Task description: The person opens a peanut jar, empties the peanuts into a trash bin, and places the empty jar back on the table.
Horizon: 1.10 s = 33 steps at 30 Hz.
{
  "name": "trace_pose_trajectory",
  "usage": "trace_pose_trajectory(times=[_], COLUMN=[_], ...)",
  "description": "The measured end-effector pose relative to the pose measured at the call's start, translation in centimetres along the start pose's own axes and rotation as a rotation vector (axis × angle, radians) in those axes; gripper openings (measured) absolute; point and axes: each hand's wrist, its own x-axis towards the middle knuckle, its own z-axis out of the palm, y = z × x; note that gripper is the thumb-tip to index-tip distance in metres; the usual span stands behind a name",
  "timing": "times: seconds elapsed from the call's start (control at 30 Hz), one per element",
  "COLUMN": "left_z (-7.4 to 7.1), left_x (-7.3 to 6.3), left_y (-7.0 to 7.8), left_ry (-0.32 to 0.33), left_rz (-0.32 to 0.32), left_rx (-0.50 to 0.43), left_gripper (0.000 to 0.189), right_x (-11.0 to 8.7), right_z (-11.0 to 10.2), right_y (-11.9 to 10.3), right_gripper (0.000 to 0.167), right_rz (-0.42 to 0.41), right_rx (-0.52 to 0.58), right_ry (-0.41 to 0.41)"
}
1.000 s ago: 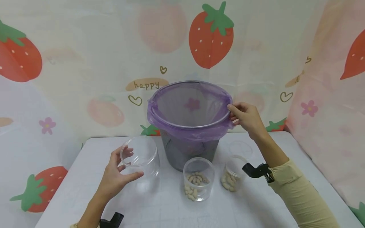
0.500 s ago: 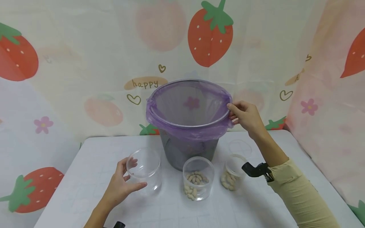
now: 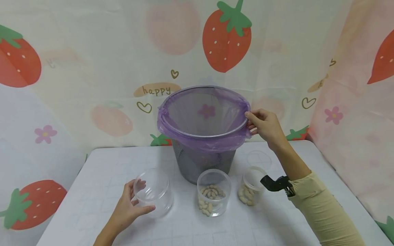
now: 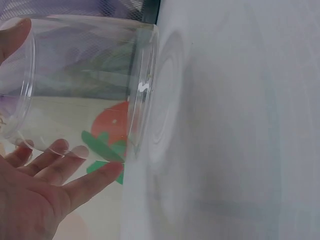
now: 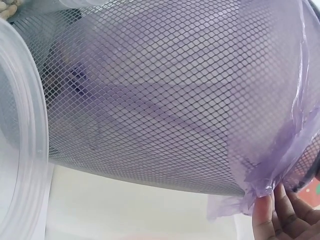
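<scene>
My left hand (image 3: 127,209) holds a clear plastic jar (image 3: 163,201) by its side, thumb on the near side and fingers on the far side. The left wrist view shows this see-through jar (image 4: 80,75) with its base close to the white tabletop and nothing inside. At the back stands a grey mesh trash bin (image 3: 201,164), lined with a purple plastic bag (image 3: 200,143) folded over its rim. My right hand (image 3: 267,127) pinches the rim and bag on the right; in the right wrist view, its fingers (image 5: 262,217) press the gathered bag.
Before the bin stands a clear jar (image 3: 213,193) partly filled with peanuts. To its right is a smaller jar (image 3: 250,186), also with peanuts. A faint clear round lid (image 3: 259,151) lies behind that one. Strawberry-print cloth (image 3: 123,68) hangs around the white table (image 3: 117,160).
My left hand has lowered the clear jar toward the table, bringing it nearer to me. The right hand stays at the bin's rim.
</scene>
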Motion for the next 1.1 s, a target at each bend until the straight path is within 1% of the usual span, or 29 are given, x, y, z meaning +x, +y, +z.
trace_pose_trajectory(times=[0.17,0.27,0.5,0.73,1.1], left_z=[0.0,0.01,-0.13,-0.21,-0.28], left_x=[-0.09,-0.1,-0.14,-0.16,0.02], left_y=[-0.32,-0.48,-0.92,-0.89,-1.02], left_ry=[-0.036,-0.046,-0.048,-0.055,-0.065], left_rz=[-0.024,-0.037,-0.041,-0.052,-0.065], left_rx=[-0.021,-0.025,-0.033,-0.045,-0.015], left_gripper=[0.1,0.102,0.101,0.099,0.1], right_x=[-0.03,-0.03,0.01,-0.04,-0.09], right_z=[0.01,0.03,0.14,0.12,0.01], right_y=[0.0,-0.02,0.0,-0.08,-0.06], right_gripper=[0.04,0.039,0.04,0.042,0.041], right_rz=[0.001,0.001,0.005,0.002,0.007], right_rx=[-0.003,0.003,0.004,-0.009,0.002], right_ry=[-0.001,-0.003,-0.002,-0.002,-0.002])
